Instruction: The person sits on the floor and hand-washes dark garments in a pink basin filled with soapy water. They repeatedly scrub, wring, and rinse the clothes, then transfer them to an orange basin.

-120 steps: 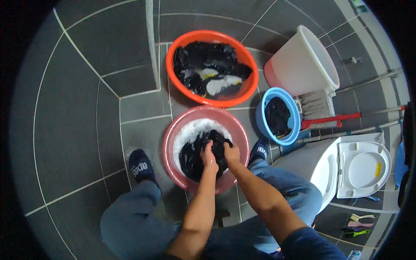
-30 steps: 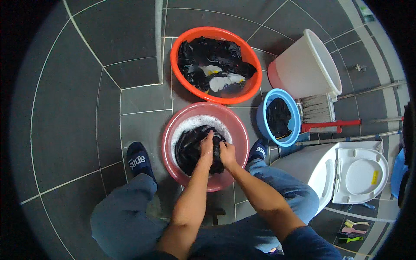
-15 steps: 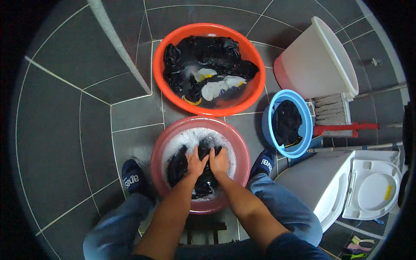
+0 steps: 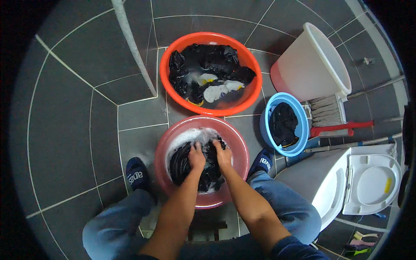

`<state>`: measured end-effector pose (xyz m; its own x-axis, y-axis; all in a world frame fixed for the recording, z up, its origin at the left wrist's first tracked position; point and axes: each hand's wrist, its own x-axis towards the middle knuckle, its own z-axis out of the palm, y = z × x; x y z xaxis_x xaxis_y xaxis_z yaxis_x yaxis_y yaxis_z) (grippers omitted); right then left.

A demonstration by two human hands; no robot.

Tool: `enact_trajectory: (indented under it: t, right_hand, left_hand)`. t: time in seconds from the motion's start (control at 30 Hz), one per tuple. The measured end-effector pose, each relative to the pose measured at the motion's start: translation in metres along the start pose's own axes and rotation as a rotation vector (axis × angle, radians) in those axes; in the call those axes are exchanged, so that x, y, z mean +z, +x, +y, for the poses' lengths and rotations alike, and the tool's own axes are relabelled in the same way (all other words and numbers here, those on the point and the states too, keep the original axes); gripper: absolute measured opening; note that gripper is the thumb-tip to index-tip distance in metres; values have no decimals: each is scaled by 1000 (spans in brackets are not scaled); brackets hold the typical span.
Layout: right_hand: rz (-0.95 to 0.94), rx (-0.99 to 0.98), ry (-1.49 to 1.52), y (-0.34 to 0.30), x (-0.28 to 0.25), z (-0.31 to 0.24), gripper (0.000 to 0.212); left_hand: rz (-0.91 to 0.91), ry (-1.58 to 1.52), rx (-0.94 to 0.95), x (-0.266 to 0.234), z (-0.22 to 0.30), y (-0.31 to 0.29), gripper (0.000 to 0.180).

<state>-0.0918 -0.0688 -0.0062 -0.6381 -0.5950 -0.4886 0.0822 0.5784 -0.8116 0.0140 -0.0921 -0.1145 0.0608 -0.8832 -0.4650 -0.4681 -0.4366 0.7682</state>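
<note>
A pink basin of suds stands between my feet. In it lies wet black clothing, folded and partly covered by foam. My left hand is down in the basin, its fingers closed on the cloth. Just to its right, my right hand grips the same clothing near the far right side. Cloth and foam partly hide the fingertips of both hands. White suds gather along the basin's far side.
Beyond the basin, an orange tub holds water, black clothing and a white-and-yellow piece. A small blue basin with black cloth stands right, near a tall whitish bucket, a mop and a white toilet. A pole rises at left.
My hands have moved slightly apart, the right one shifting right. The black clothing has spread wider across the basin, and less foam shows at the right. The view has shifted a little.
</note>
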Motion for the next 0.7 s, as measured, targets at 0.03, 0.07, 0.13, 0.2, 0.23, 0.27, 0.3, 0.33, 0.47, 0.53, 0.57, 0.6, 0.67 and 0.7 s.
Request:
enact_trajectory:
  t: [0.03, 0.07, 0.13, 0.2, 0.23, 0.27, 0.3, 0.33, 0.47, 0.53, 0.57, 0.6, 0.67, 0.7]
  right_hand:
    - [-60, 27, 115, -1, 4, 0, 59]
    - [-71, 83, 160, 0, -4, 1, 53]
    - [-70, 159, 262, -11, -25, -8, 45]
    - [-118, 209, 371, -50, -20, -32, 39]
    - [-179, 234, 464, -62, -18, -38, 37]
    - [-218, 269, 553, -67, -24, -33, 35]
    - [-256, 303, 642, -72, -30, -28, 33]
    - [-289, 326, 638, -80, -36, -26, 32]
    - [41, -264, -177, -148, -18, -39, 64]
    - [162, -401, -286, -142, 2, -18, 60]
    - [253, -338, -363, -116, -33, -13, 62]
    - [275, -340, -330, -98, -52, -15, 53]
    - [218, -233, -234, -103, -34, -26, 47]
    - [191, -174, -159, -117, -21, -32, 46]
  left_hand:
    - [75, -292, -89, -8, 11, -3, 65]
    - [80, -722, -350, -8, 36, -22, 76]
    - [-287, -1256, -624, -41, 83, -66, 81]
    - [-348, -1340, -505, -54, 63, -88, 86]
    - [-333, -1265, -409, -49, 52, -87, 91]
    - [-268, -1121, -523, -63, 74, -109, 97]
    - [-412, -1222, -526, -49, 51, -98, 99]
    - [-446, -1227, -505, -48, 50, -98, 98]
    - [-287, -1116, -476, -40, 37, -86, 92]
    - [-232, -964, -374, -45, 18, -77, 82]
    - [-323, -1046, -442, -37, 73, -117, 82]
    - [-303, -780, -420, -48, 109, -137, 82]
    - [-399, -907, -397, -51, 84, -108, 79]
    - [-455, -1004, -403, -57, 69, -94, 78]
